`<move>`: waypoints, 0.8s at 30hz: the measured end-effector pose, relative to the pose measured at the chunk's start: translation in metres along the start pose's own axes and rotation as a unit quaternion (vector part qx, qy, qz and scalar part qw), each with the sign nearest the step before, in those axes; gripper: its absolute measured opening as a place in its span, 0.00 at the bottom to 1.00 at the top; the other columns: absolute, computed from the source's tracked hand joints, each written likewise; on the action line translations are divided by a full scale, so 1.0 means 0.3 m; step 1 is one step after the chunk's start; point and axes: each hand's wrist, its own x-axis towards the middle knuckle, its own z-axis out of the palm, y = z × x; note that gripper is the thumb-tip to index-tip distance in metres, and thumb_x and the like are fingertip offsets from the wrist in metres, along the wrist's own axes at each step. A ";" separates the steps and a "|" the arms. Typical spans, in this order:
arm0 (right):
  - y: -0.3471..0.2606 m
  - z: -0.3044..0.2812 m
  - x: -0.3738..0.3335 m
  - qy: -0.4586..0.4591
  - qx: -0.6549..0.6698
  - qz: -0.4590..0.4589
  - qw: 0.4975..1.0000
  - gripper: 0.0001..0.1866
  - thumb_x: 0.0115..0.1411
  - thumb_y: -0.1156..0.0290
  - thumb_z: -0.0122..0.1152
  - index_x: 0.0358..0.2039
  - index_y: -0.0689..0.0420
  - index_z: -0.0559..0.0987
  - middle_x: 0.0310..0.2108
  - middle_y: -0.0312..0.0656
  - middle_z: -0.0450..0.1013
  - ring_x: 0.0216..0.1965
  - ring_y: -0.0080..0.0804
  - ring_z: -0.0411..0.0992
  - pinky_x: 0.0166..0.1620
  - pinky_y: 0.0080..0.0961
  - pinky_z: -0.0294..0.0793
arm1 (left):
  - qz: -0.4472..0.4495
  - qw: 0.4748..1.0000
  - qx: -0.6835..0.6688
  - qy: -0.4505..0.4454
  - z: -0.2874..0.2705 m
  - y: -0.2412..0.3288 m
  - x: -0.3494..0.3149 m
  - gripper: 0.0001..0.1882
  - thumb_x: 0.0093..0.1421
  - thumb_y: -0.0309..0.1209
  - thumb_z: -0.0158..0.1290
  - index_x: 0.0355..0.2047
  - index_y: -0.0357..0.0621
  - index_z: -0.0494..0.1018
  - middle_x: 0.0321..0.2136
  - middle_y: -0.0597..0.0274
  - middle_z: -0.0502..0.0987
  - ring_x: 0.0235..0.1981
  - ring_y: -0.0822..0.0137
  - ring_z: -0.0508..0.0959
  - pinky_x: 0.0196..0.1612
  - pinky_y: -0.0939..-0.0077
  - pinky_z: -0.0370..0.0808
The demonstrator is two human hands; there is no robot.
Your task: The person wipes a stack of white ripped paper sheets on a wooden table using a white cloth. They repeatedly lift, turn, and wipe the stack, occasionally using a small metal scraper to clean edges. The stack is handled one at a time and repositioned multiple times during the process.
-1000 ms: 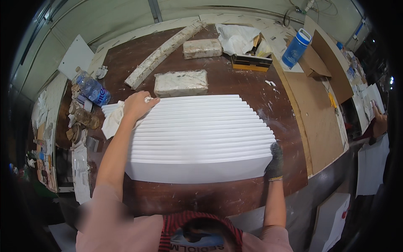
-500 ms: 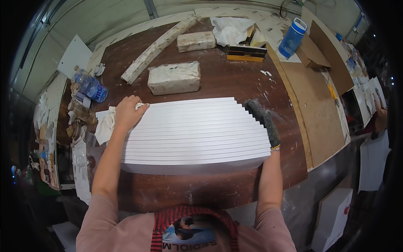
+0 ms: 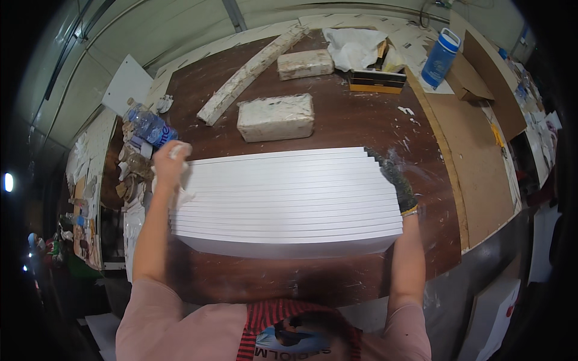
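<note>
A fanned stack of white panels [image 3: 289,198] lies across the table in front of me, its edges stepped like stairs. My bare left hand [image 3: 170,162] is closed around a crumpled white rag [image 3: 183,197] at the stack's far left corner. Part of the rag shows between the fingers, and the rest hangs by the panel ends. My right hand [image 3: 398,183], in a dark grey work glove, lies stretched along the stepped right ends of the panels, touching them. The stack's edge partly hides its fingers.
Beyond the stack are two wrapped blocks [image 3: 277,117] and a long wrapped bar [image 3: 250,75]. A water bottle [image 3: 150,125] lies near my left hand. At the back right are an open black-and-yellow box [image 3: 377,81], a blue bottle [image 3: 441,58] and cardboard [image 3: 475,162].
My left hand has lifted off the top panel's far edge and shifted to the left corner with the rag. The gloved right hand has stayed at the right ends. The view has shifted slightly.
</note>
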 end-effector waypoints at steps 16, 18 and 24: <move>-0.033 0.067 -0.031 -0.013 -0.061 -0.020 0.998 0.30 0.70 0.57 0.49 0.66 0.65 0.66 0.67 0.46 0.63 0.69 0.34 0.57 0.70 0.29 0.50 | -0.367 0.814 -0.447 0.058 -0.097 -0.649 -0.055 0.24 0.73 0.49 0.43 0.37 0.42 0.79 0.30 0.65 0.80 0.32 0.72 0.79 0.39 0.77 0.76; -0.021 0.070 -0.039 0.033 -0.056 -0.035 0.997 0.30 0.71 0.56 0.49 0.66 0.65 0.67 0.67 0.46 0.63 0.68 0.34 0.58 0.70 0.29 0.50 | -0.317 0.831 -0.456 -0.016 -0.102 -0.653 -0.055 0.24 0.74 0.49 0.42 0.35 0.42 0.78 0.28 0.67 0.78 0.30 0.73 0.77 0.37 0.77 0.74; -0.004 0.054 -0.103 0.135 -0.060 -0.084 0.986 0.28 0.70 0.57 0.51 0.63 0.64 0.69 0.63 0.44 0.66 0.65 0.32 0.61 0.69 0.28 0.53 | -0.287 0.906 -0.302 -0.074 -0.075 -0.593 -0.109 0.27 0.74 0.50 0.40 0.33 0.43 0.78 0.27 0.68 0.77 0.30 0.74 0.75 0.37 0.79 0.71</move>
